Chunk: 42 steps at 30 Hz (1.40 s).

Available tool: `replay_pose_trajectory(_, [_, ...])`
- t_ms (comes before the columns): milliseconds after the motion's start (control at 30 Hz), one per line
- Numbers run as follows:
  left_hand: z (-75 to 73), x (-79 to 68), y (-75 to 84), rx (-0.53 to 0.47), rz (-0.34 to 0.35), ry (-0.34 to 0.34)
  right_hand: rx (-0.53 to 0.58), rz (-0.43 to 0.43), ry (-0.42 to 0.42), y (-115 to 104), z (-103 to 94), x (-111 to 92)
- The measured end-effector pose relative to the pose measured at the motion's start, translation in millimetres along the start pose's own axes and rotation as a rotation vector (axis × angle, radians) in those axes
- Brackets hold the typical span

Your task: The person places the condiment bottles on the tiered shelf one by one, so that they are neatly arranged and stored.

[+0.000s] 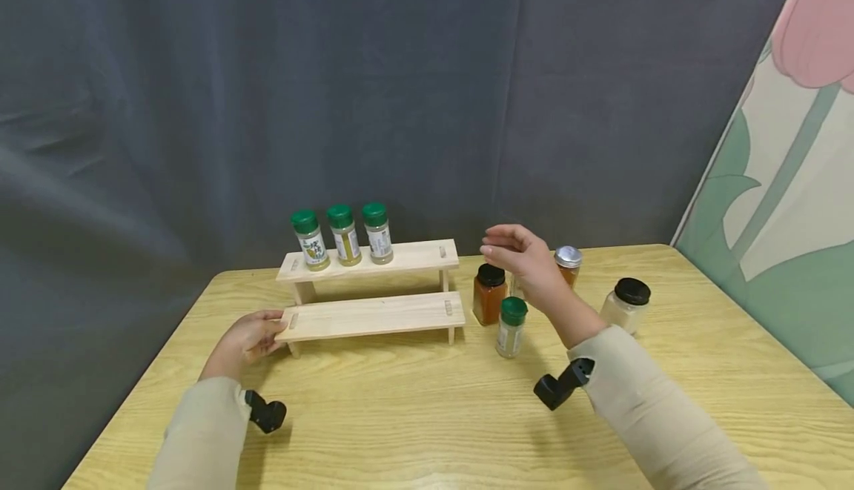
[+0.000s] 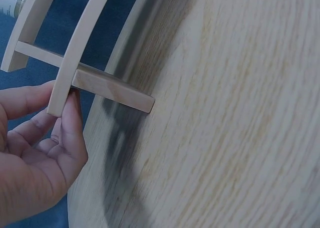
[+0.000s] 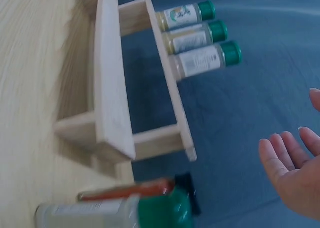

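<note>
A two-tier wooden rack (image 1: 373,316) stands on the table. My left hand (image 1: 252,338) pinches the left end of its lower shelf, thumb on one face and fingers on the other in the left wrist view. On the upper shelf, toward its left, three green-capped spice jars (image 1: 347,236) stand upright in a row. My right hand (image 1: 523,256) hovers over the jars right of the rack, holding nothing, its fingers loosely bent. Below it are a green-capped spice jar (image 1: 510,330) and a black-lidded jar of reddish-brown spice (image 1: 489,297).
Behind the right hand stands a silver-lidded jar (image 1: 568,259), partly hidden. A black-lidded jar with pale contents (image 1: 627,305) is farther right, beside the sleeve. A dark curtain (image 1: 414,104) hangs behind the wooden table (image 1: 400,416), and a flower-painted panel (image 1: 794,179) borders the right.
</note>
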State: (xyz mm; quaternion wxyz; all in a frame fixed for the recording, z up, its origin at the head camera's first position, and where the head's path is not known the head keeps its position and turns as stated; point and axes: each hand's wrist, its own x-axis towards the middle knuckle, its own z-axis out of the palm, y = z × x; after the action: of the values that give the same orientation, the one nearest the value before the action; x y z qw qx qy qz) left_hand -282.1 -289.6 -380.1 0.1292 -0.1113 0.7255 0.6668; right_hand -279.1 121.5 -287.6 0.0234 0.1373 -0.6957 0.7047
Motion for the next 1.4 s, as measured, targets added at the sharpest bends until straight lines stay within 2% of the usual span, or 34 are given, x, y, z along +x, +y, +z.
replay_pose_trajectory(267, [1.7, 0.7, 0.9, -0.009, -0.001, 0.014, 0.043, 0.028, 0.038, 15.9, -23.2, -14.8])
replay_pose_trajectory(433, [1.2, -0.5, -0.2, -0.026, -0.001, 0.034, 0.026, 0.050, 0.066, 24.6, -33.9, -20.9])
replay_pose_trajectory(767, [0.3, -0.5, -3.1, -0.031, 0.002, 0.042, -0.052, 0.072, 0.049, 39.0, -50.1, -31.7])
replay_pose_trajectory(1067, [0.3, 0.0, -1.8, -0.019, 0.002, 0.037, -0.094, 0.116, -0.005, 50.1, -58.6, -38.1])
replay_pose_trajectory(1400, [0.9, 0.5, -2.7, -0.034, -0.002, 0.043, -0.109, 0.137, -0.141, 63.0, -60.1, -41.4])
